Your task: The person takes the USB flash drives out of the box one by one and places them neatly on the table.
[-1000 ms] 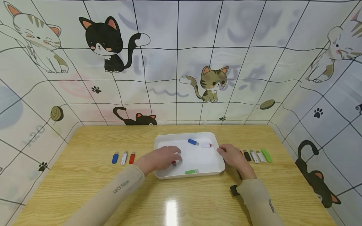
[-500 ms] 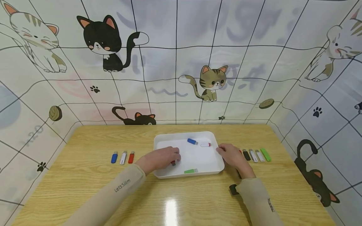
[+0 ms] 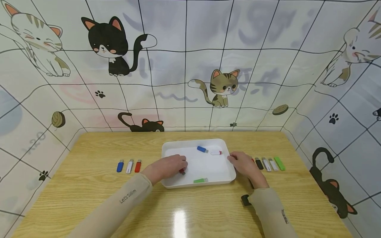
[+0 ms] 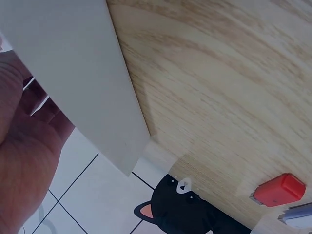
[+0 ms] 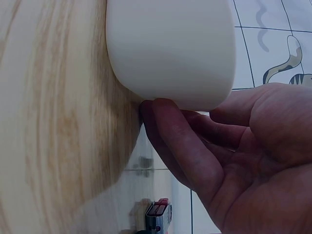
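Lying partly beneath left hand (image 3: 170, 166): red stick (image 3: 182, 171), long axis slanting out near-right; left grip unclear. Right hand (image 3: 244, 164), farther, grips tray (image 3: 211, 167).

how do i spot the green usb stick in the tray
On the wooden table, find the white tray. Just inside its near edge lies the green USB stick. It's the only green one visible there; another green stick lies outside, to the right.

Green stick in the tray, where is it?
In the head view, the green stick lies by the near wall of the white tray, right of the left hand.
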The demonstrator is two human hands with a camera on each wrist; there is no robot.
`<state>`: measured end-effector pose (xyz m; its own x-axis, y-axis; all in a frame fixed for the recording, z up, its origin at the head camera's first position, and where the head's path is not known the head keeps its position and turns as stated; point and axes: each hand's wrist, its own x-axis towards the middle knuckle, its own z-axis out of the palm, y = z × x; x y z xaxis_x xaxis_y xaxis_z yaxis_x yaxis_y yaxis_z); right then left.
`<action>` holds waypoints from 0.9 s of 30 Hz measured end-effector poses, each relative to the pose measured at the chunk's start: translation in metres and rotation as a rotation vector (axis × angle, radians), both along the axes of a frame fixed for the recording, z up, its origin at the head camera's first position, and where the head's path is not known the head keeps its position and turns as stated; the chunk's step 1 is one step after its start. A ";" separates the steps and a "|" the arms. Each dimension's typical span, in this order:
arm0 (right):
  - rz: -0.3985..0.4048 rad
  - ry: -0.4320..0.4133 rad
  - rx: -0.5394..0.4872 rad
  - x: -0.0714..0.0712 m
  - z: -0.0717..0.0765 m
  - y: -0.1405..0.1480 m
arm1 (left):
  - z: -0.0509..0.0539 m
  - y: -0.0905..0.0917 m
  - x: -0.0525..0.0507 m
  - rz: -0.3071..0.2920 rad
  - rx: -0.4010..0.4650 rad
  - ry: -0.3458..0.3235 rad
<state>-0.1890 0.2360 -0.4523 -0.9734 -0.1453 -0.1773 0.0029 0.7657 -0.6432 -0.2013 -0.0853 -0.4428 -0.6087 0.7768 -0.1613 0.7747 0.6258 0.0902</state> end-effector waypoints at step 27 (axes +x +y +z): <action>0.000 -0.001 -0.005 0.001 0.002 -0.001 | 0.011 -0.002 0.004 0.029 0.001 0.030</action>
<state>-0.1883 0.2349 -0.4507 -0.9732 -0.1466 -0.1774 0.0030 0.7626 -0.6469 -0.1972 -0.0872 -0.4316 -0.6357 0.7588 -0.1419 0.7585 0.6481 0.0678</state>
